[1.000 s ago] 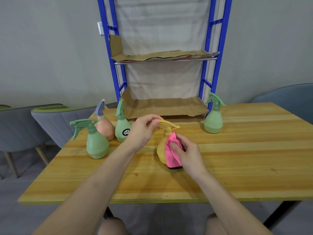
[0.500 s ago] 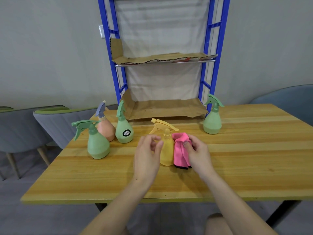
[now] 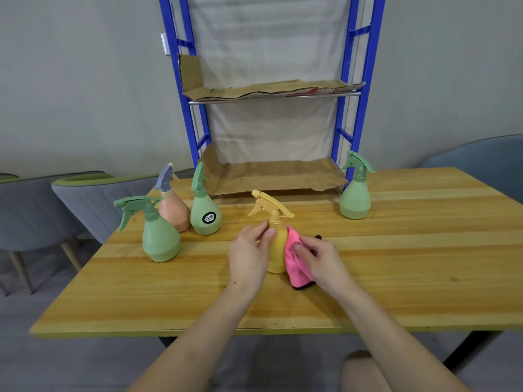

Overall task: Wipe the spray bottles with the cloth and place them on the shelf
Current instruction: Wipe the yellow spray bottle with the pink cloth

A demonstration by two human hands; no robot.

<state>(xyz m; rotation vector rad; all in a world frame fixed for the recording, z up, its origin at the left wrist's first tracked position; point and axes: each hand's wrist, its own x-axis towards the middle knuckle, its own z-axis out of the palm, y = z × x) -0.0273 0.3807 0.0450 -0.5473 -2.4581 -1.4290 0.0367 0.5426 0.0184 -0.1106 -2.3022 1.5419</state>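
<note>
Fingers (image 3: 268, 233) of the left hand (image 3: 249, 254) curl round the yellow spray bottle (image 3: 276, 247) just below its neck; the bottle stands upright on the tabletop (image 3: 410, 264), in front of the shelf (image 3: 283, 176); the right hand (image 3: 321, 258) grips the pink cloth (image 3: 297, 268), thumb pressing it against the bottle's right side; the peach spray bottle (image 3: 174, 212) stands well to the left.

Five spray bottles (image 3: 161, 239) (image 3: 175, 216) (image 3: 205, 216) (image 3: 276, 250) (image 3: 355, 199), one pink cloth (image 3: 297, 270), one shelf (image 3: 277, 176).
</note>
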